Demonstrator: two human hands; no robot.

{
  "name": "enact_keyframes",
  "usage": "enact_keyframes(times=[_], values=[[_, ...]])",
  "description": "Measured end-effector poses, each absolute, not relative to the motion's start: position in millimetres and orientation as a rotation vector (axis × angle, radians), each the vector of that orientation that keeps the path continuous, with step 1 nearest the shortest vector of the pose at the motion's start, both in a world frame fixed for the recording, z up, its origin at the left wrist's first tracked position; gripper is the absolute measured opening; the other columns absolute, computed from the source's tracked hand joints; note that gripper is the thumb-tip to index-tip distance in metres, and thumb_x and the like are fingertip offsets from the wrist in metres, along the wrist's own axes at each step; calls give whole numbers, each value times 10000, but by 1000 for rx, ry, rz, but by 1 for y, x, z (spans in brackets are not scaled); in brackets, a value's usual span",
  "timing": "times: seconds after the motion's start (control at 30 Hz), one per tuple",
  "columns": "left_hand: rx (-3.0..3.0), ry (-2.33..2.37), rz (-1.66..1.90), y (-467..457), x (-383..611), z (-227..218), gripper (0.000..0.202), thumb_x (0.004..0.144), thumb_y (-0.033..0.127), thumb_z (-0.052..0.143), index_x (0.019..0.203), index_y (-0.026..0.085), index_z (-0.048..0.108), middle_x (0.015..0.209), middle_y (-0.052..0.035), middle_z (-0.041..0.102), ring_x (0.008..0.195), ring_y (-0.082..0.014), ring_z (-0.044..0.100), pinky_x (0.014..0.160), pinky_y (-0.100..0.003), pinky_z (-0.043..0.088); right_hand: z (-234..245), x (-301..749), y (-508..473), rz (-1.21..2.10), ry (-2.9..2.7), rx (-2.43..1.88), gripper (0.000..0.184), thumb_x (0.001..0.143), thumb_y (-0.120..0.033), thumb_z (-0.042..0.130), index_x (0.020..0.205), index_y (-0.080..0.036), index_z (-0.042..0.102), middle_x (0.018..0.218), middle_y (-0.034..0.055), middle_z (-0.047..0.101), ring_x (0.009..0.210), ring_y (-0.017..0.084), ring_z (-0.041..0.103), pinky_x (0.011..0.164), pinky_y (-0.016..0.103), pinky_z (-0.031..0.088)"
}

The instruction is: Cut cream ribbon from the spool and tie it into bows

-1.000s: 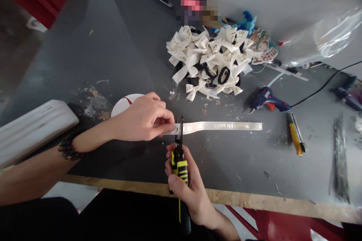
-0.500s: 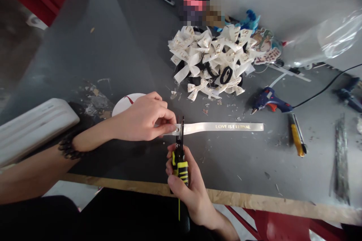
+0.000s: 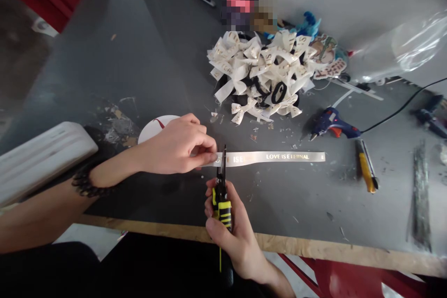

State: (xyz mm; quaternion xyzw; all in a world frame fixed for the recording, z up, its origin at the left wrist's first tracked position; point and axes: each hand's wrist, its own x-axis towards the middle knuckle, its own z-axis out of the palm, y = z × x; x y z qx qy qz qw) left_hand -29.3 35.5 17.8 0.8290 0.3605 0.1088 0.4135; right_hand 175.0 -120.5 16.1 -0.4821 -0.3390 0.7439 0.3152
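Gray surface (image 3: 146,70), pretty littered, with ribbon bows (image 3: 260,67) piled toward the back. Left hand (image 3: 181,145) pinches the white ribbon (image 3: 279,156) right beside the scissors (image 3: 221,184), probably to steady it; the rest trails rightward. Right hand (image 3: 238,237) is curled around the handles (image 3: 226,210), blades (image 3: 224,154) slightly parted across it.

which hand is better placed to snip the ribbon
Probably the right hand: it holds the scissors with their blades at the ribbon, while the left hand pinches the ribbon beside them.

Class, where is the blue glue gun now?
In the head view, the blue glue gun lies on the right side, just above the yellow utility knife, right of the ribbon bows.
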Motion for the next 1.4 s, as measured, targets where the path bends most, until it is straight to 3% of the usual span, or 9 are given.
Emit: enact_keyframes(times=[0.87,1.17,1.4], values=[[2092,860,246,37,-31,19,312,1005,385,636,746,238,727,641,61,653,648,-127,532,927,-374,330,16,176,-118,1986,-881,-1306,422,935,-332,716,1330,-277,578,1128,57,559,860,164,513,698,297,466],[2094,882,242,36,-31,18,305,999,385,640,751,238,739,649,53,656,653,-130,520,913,-373,339,16,175,-119,2034,-812,-1284,400,953,-366,712,1313,-269,569,971,14,527,729,131,452,614,265,426],[2109,875,213,37,-30,19,300,1009,364,614,769,230,732,647,56,654,651,-128,518,931,-375,338,18,172,-118,2030,-752,-1289,378,955,-360,708,1291,-260,567,979,7,518,736,125,439,615,259,409]])
